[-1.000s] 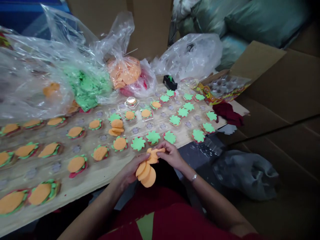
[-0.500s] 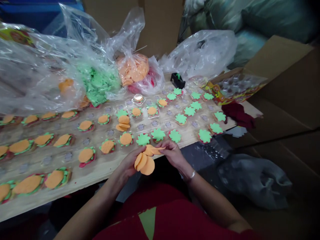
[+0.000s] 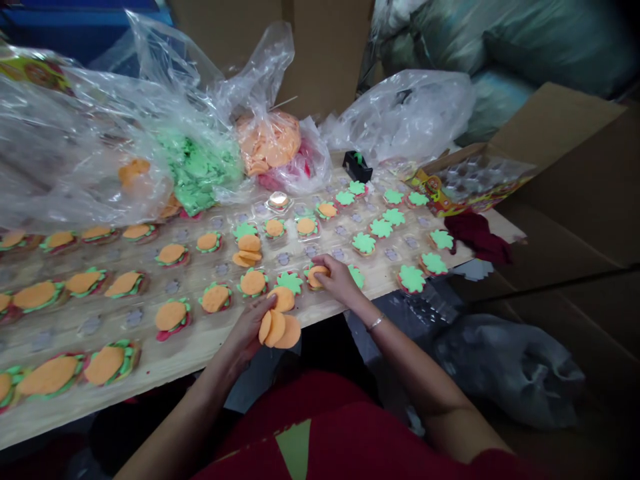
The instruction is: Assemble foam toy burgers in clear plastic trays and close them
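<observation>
In my left hand point(image 3: 248, 328) is a fanned bunch of orange discs point(image 3: 286, 332), held near the table's front edge. My right hand point(image 3: 341, 281) reaches over the front row, its fingers on an orange disc point(image 3: 315, 274) that lies on top of a green leaf-shaped piece. To its left sits a green leaf-shaped piece point(image 3: 289, 283) with no orange on it. Another green piece point(image 3: 356, 275) is partly hidden behind my right hand. Farther left stands a stack topped with an orange disc point(image 3: 253, 283).
Clear plastic trays with layered stacks cover the wooden table point(image 3: 190, 347). At the back are a bag of green pieces point(image 3: 197, 167), a bag of orange discs point(image 3: 270, 143) and a black tape dispenser point(image 3: 357, 165). A dark red cloth point(image 3: 480, 237) and an open carton point(image 3: 545, 133) are at right.
My right hand has moved forward from the bunch, and an orange disc now lies on the green piece there. My left hand has shifted slightly left with the remaining discs.
</observation>
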The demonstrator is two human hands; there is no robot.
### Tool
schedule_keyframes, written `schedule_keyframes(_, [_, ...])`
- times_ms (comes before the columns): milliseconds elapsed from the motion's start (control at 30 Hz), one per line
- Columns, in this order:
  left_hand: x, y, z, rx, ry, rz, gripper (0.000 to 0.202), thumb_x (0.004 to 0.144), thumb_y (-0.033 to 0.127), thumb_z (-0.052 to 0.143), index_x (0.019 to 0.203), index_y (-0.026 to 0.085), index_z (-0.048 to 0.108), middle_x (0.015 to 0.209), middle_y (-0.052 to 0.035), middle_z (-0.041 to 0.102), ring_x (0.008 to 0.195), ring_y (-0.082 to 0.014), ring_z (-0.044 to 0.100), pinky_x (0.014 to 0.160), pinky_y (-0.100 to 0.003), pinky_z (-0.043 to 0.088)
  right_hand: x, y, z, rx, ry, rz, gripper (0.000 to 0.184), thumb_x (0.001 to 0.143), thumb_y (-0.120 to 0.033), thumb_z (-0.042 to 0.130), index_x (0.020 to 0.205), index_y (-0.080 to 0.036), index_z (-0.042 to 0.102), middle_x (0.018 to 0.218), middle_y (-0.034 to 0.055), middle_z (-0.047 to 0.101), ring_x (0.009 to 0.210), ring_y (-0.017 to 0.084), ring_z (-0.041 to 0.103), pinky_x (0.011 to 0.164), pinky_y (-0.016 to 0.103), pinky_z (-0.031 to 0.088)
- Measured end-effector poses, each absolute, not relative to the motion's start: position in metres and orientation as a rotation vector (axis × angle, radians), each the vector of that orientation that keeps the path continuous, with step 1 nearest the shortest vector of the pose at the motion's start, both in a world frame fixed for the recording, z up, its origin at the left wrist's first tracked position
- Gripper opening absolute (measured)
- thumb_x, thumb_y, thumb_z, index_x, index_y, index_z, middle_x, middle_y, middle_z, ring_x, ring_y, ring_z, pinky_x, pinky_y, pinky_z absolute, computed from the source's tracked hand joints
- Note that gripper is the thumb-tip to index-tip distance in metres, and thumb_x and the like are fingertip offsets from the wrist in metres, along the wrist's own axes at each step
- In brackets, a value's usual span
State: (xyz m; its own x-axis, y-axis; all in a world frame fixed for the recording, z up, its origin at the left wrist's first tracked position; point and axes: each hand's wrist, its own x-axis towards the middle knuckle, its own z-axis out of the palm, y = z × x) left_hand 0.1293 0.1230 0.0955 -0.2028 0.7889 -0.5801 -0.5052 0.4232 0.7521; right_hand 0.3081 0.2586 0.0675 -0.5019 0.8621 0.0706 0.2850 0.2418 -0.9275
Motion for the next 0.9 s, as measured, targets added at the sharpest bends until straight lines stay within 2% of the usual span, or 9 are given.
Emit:
schedule_keyframes(133, [0.125, 0.121, 0.093, 0.303, 1.341, 1.196, 0.033, 0.062, 0.039, 0.079, 0.079, 0.013, 0.067, 0.069, -0.0022, 0.068, 0.061, -0.0132, 0.061, 0.056, -0.021, 0.045, 0.298, 0.257, 0.06, -1.126, -2.233, 0.927, 0.04, 0.079, -0.006, 0.049, 0.117, -0.019, 0.056, 0.112, 0.0071, 0.064, 0.102, 0.019, 0.059, 0.089, 0.033, 0.046])
schedule_keyframes(200, [0.122, 0.12, 0.092, 0.281, 1.361, 1.187, 0.033, 0.06, 0.037, 0.08, 0.079, 0.014, 0.067, 0.069, -0.0014, 0.067, 0.061, -0.0132, 0.06, 0.055, -0.022, 0.044, 0.297, 0.252, 0.059, -1.114, -2.337, 0.768, 0.037, 0.083, -0.007, 0.047, 0.116, -0.017, 0.057, 0.111, 0.0096, 0.062, 0.102, 0.02, 0.057, 0.087, 0.034, 0.046])
schedule_keyframes(333, [0.123, 0.121, 0.094, 0.29, 1.393, 1.184, 0.031, 0.057, 0.029, 0.079, 0.083, 0.014, 0.068, 0.073, -0.0018, 0.068, 0.065, -0.0149, 0.06, 0.058, -0.023, 0.044, 0.298, 0.24, 0.07, -1.188, -2.376, 0.452, 0.023, 0.087, -0.012, 0.048, 0.105, -0.014, 0.063, 0.118, 0.0165, 0.057, 0.109, 0.028, 0.049, 0.092, 0.042, 0.041])
schedule_keyframes(400, [0.126, 0.123, 0.095, 0.36, 1.359, 1.164, 0.029, 0.058, 0.028, 0.077, 0.081, 0.014, 0.069, 0.072, -0.0023, 0.067, 0.063, -0.015, 0.059, 0.057, -0.023, 0.043, 0.298, 0.232, 0.08, -1.151, -2.311, 0.502, 0.019, 0.09, -0.017, 0.048, 0.102, -0.016, 0.063, 0.116, 0.0151, 0.057, 0.109, 0.027, 0.048, 0.094, 0.042, 0.04])
schedule_keyframes(467, [0.129, 0.125, 0.095, 0.426, 1.3, 1.144, 0.027, 0.059, 0.028, 0.077, 0.081, 0.014, 0.07, 0.072, -0.0022, 0.068, 0.062, -0.014, 0.058, 0.057, -0.023, 0.042, 0.297, 0.222, 0.088, -1.025, -2.253, 0.733, 0.016, 0.091, -0.025, 0.051, 0.1, -0.018, 0.062, 0.106, 0.0106, 0.059, 0.102, 0.023, 0.051, 0.091, 0.038, 0.041])
schedule_keyframes(600, [0.13, 0.123, 0.093, 0.457, 1.227, 1.156, 0.029, 0.063, 0.029, 0.076, 0.088, 0.016, 0.068, 0.079, -0.0023, 0.07, 0.066, -0.0139, 0.061, 0.062, -0.023, 0.045, 0.287, 0.209, 0.09, -0.845, -2.116, 1.357, 0.013, 0.082, -0.029, 0.062, 0.087, -0.018, 0.056, 0.084, 0.0008, 0.058, 0.077, 0.014, 0.053, 0.068, 0.026, 0.043])
schedule_keyframes(667, [0.127, 0.119, 0.092, 0.427, 1.241, 1.146, 0.03, 0.066, 0.031, 0.075, 0.09, 0.017, 0.065, 0.075, -0.0024, 0.07, 0.064, -0.014, 0.062, 0.06, -0.023, 0.044, 0.28, 0.211, 0.086, -0.86, -2.053, 1.475, 0.01, 0.082, -0.025, 0.06, 0.085, -0.018, 0.054, 0.076, -0.0021, 0.056, 0.069, 0.012, 0.051, 0.062, 0.023, 0.04])
schedule_keyframes(733, [0.122, 0.113, 0.091, 0.389, 1.28, 1.124, 0.031, 0.068, 0.034, 0.074, 0.091, 0.017, 0.061, 0.07, -0.0028, 0.07, 0.058, -0.0137, 0.061, 0.056, -0.022, 0.043, 0.271, 0.217, 0.08, -0.89, -2.063, 1.421, 0.009, 0.082, -0.021, 0.058, 0.09, -0.018, 0.054, 0.078, -0.0018, 0.058, 0.07, 0.013, 0.052, 0.064, 0.024, 0.04])
schedule_keyframes(900, [0.109, 0.103, 0.092, 0.311, 1.287, 1.14, 0.036, 0.066, 0.035, 0.076, 0.09, 0.016, 0.058, 0.07, -0.0054, 0.07, 0.059, -0.015, 0.063, 0.056, -0.023, 0.046, 0.251, 0.228, 0.073, -1.029, -2.361, 1.024, 0.028, 0.083, -0.013, 0.053, 0.11, -0.019, 0.055, 0.098, 0.0055, 0.065, 0.087, 0.02, 0.059, 0.074, 0.03, 0.043])
